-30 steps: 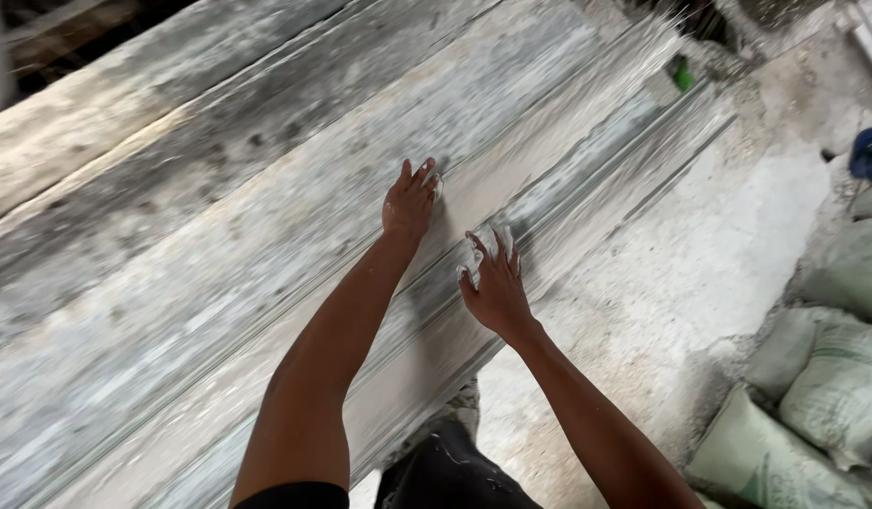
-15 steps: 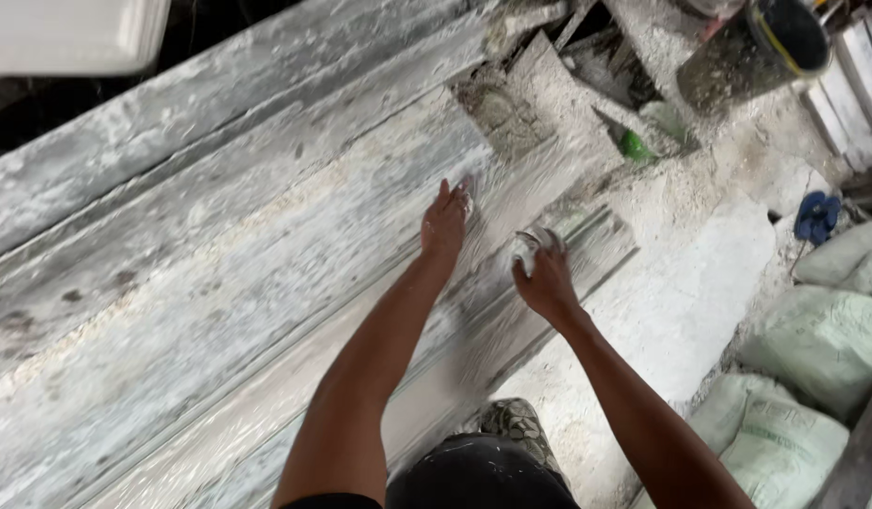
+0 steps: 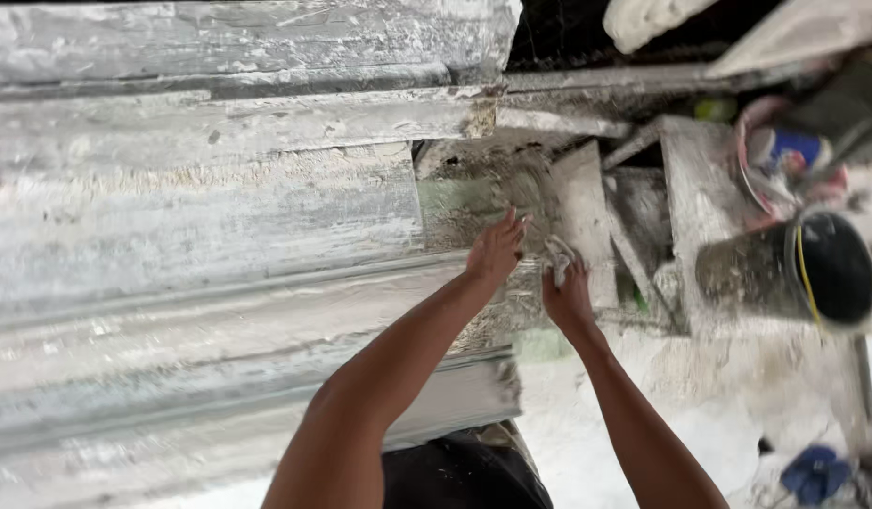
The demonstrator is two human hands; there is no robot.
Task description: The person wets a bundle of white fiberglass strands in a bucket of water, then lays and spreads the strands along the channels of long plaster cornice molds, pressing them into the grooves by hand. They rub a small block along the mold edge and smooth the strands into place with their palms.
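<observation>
A long grey-white moulded plaster strip (image 3: 219, 311) with ridges runs across the left of the view and ends near the middle. My left hand (image 3: 495, 253) rests flat, fingers apart, on the strip's end. Just to its right, my right hand (image 3: 568, 287) is closed around a small whitish wad (image 3: 558, 256), which looks like a rag or a lump of plaster, and presses it at the strip's end. Both forearms reach up from the bottom of the view.
Further plaster-caked boards (image 3: 228, 123) lie above the strip. To the right are loose slabs (image 3: 586, 217), a black bucket (image 3: 803, 273) on its side, a pinkish bowl (image 3: 775, 151) and a blue object (image 3: 813, 471) on the white-dusted floor (image 3: 700, 405).
Both hands have slid along the strip to its end. The view has swung, so the strip now lies level and the bucket and rubble at the right have come closer.
</observation>
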